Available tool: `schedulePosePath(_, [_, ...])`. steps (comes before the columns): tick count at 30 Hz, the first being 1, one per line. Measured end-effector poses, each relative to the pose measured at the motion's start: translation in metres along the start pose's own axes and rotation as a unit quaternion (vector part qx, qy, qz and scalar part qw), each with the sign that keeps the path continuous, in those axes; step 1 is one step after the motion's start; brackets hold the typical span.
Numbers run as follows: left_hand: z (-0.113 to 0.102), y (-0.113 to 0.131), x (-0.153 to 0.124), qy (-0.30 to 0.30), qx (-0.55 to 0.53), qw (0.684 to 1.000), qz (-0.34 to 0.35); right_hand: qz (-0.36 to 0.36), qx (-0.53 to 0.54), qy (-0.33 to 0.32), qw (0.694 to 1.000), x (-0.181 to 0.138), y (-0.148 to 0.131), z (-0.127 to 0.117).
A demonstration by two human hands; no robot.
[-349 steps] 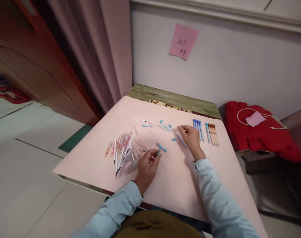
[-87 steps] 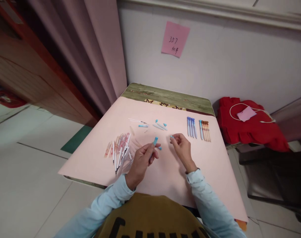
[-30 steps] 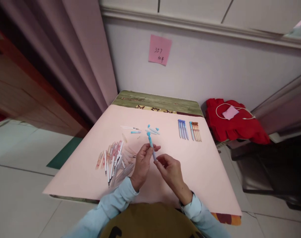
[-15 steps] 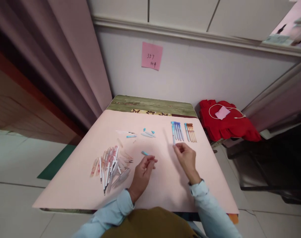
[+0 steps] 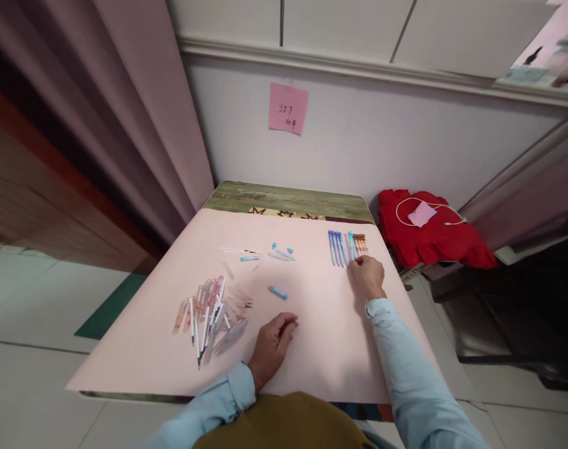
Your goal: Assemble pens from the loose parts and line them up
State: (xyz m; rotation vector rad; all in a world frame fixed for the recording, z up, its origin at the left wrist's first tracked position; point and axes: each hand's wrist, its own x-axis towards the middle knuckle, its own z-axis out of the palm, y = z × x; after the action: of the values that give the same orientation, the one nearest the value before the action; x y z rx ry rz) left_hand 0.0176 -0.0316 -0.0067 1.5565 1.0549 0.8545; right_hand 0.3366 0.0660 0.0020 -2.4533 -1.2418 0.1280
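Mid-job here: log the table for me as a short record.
left hand: loosely curled, nothing visible in its grip
right hand: fingertips at the lower end of a light-blue pen; whether the grip is closed is unclear
beside the light-blue pen: blue-violet pens left, brown-topped pens right
table middle: blue barrel, lying beyond the left hand
left pile: white refills, pink-patterned barrels

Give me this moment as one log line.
right hand: at light-blue pens | beside: brown pens | left hand: nothing visible held | near: blue pen part
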Motion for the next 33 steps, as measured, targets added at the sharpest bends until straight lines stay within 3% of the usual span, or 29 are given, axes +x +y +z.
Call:
schedulePosePath(14, [0.0,-0.001,0.001,0.005,0.008,1.0,-0.001,0.002,-0.035,-0.015,0.999,0.014,-0.003,0.0])
schedulePosePath(20, [0.001,0.004,0.001,0.017,0.008,1.0,-0.01,-0.003,-0.034,-0.005,0.999,0.006,-0.004,-0.015])
schedulePosePath(23, [0.002,0.004,0.001,0.021,0.002,1.0,-0.014,-0.023,0.045,0.044,0.998,-0.015,-0.015,-0.022])
schedulePosePath(25, [0.002,0.005,0.002,0.022,0.001,1.0,-0.012,-0.041,0.165,0.056,0.984,-0.037,-0.029,-0.02])
schedulePosePath(28, [0.002,0.005,0.001,0.02,0.003,1.0,-0.003,-0.04,0.362,-0.057,0.93,-0.075,-0.058,-0.001])
schedulePosePath(30, [0.001,0.006,0.001,0.022,0.005,1.0,0.003,-0.029,0.416,-0.105,0.903,-0.095,-0.075,0.015])
schedulePosePath(33, [0.0,0.007,0.0,0.034,0.006,0.999,0.003,-0.03,0.424,-0.085,0.901,-0.108,-0.09,0.035])
